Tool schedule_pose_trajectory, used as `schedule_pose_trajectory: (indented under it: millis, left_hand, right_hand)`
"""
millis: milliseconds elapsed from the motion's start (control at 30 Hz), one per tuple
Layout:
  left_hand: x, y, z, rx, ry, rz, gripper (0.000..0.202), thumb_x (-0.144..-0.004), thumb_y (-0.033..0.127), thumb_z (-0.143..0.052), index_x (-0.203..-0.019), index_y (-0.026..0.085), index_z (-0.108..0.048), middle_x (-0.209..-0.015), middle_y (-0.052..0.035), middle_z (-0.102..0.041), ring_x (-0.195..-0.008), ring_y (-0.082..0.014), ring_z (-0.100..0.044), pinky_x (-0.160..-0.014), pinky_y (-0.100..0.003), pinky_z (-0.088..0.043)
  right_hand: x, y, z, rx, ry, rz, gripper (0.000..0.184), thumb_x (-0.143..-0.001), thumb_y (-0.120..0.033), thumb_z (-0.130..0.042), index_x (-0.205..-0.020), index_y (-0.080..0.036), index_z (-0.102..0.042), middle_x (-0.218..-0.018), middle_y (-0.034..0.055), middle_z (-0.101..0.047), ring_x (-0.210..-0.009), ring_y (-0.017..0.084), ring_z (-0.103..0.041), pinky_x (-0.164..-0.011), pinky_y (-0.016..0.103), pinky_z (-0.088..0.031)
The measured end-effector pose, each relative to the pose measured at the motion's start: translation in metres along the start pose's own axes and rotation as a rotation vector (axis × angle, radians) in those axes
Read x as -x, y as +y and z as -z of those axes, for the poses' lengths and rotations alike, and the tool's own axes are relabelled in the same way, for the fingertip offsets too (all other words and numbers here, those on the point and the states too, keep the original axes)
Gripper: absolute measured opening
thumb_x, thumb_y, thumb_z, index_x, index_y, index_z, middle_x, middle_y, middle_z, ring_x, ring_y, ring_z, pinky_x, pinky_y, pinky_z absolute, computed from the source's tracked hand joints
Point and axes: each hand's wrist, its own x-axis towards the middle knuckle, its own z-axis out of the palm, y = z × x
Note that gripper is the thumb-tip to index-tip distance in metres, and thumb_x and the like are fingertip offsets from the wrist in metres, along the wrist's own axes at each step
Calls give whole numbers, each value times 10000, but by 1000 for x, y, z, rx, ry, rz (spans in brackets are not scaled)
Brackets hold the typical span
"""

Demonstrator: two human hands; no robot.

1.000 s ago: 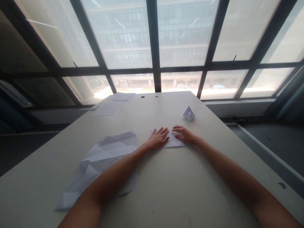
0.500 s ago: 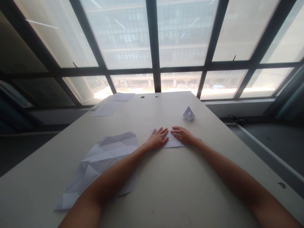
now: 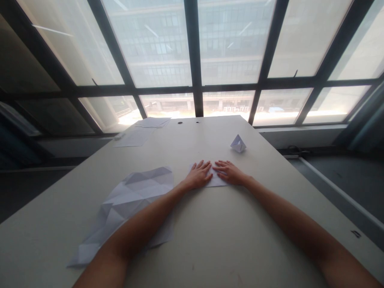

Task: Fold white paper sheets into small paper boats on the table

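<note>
**While working open-palmed, the person is gripping nothing**

While the left hand (image 3: 198, 175) and the right hand (image 3: 229, 173) are lying open and palm-down near the lower middle of the frame, a folded white paper (image 3: 216, 181) is sitting beneath their fingertips, its long axis running sideways across the frame. Neither hand is closing on it. The fingers are spread and touching its upper face, with the left hand covering its left end and the right hand reaching over its right part, so neither is clearly nearer. The two sets of fingertips are almost meeting above its middle. At the lower left, a large creased sheet (image 3: 138, 196) is lying on the pale table (image 3: 240, 240), partly under the left forearm (image 3: 144, 228). A small folded paper pyramid (image 3: 239, 143) is standing to the upper right of the hands, while loose sheets (image 3: 152, 122) are lying at the far upper left, below a tall gridded window (image 3: 234, 48).
</note>
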Motion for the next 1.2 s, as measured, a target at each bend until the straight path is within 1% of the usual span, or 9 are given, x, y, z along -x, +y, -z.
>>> schedule_pose_trajectory:
  millis: [133,333,533,700,767,867,933,1000,1200]
  left_hand:
    - [-1,-1,-1,-5,20,41,703,-977,581,-285,-1572,207,-262,-1645,-57,-223,-1519,-310,-147,-1212,-525,-151]
    - [-1,-1,0,-6,36,63,722,-967,624,-273,-1567,222,-267,-1641,-55,-240,-1512,-307,-175,-1210,-515,-162]
    - [-2,-1,0,-13,18,58,744,-966,635,-262,-1571,203,-252,-1649,-64,-209,-1526,-294,-119,-1217,-508,-138]
    - [-1,-1,0,-15,16,64,745,-973,629,-259,-1577,192,-245,-1649,-62,-208,-1525,-296,-123,-1219,-512,-135]
    - [0,-1,2,-13,9,52,720,-975,630,-267,-1578,237,-250,-1651,-42,-207,-1524,-302,-127,-1218,-513,-134]
    - [2,-2,5,-14,-10,8,634,-982,623,-278,-1565,374,-253,-1653,17,-200,-1520,-312,-142,-1211,-532,-127]
    - [3,-3,7,-13,-21,-14,597,-985,625,-282,-1551,439,-246,-1653,41,-195,-1518,-320,-151,-1204,-551,-128]
    - [3,-3,8,-11,-25,-18,594,-984,631,-283,-1549,451,-242,-1653,43,-197,-1516,-324,-155,-1201,-556,-132]
    - [3,-4,5,-23,-1,-19,603,-984,622,-290,-1550,411,-280,-1646,37,-220,-1513,-305,-179,-1207,-530,-154]
  right_hand:
    - [0,-1,2,3,-8,-5,426,-982,-366,-488,-1400,-329,-564,-1540,78,-440,-1441,278,-371,-1177,541,-259]
    - [1,-2,3,7,-10,3,424,-987,-372,-478,-1398,-324,-568,-1536,86,-444,-1432,296,-382,-1166,563,-272]
    - [0,0,1,15,6,16,415,-984,-364,-489,-1386,-316,-583,-1518,92,-468,-1421,300,-401,-1161,554,-294]
    - [0,1,2,11,0,23,419,-981,-360,-502,-1388,-304,-583,-1516,107,-467,-1419,311,-403,-1151,568,-305]
    - [1,1,3,5,-1,45,402,-980,-348,-508,-1373,-329,-594,-1515,93,-472,-1422,312,-398,-1148,581,-303]
    - [1,0,3,-9,-10,113,361,-971,-312,-534,-1311,-379,-637,-1512,52,-481,-1433,307,-380,-1148,604,-284]
    - [0,-1,1,-11,-2,138,347,-962,-292,-552,-1280,-383,-658,-1524,45,-466,-1441,304,-367,-1151,604,-277]
    - [0,-2,-1,-6,17,134,347,-960,-292,-557,-1282,-369,-661,-1545,53,-434,-1446,308,-357,-1153,596,-282]
    - [-1,-6,-4,11,33,62,374,-977,-335,-528,-1338,-337,-624,-1572,65,-384,-1462,323,-321,-1163,594,-274]
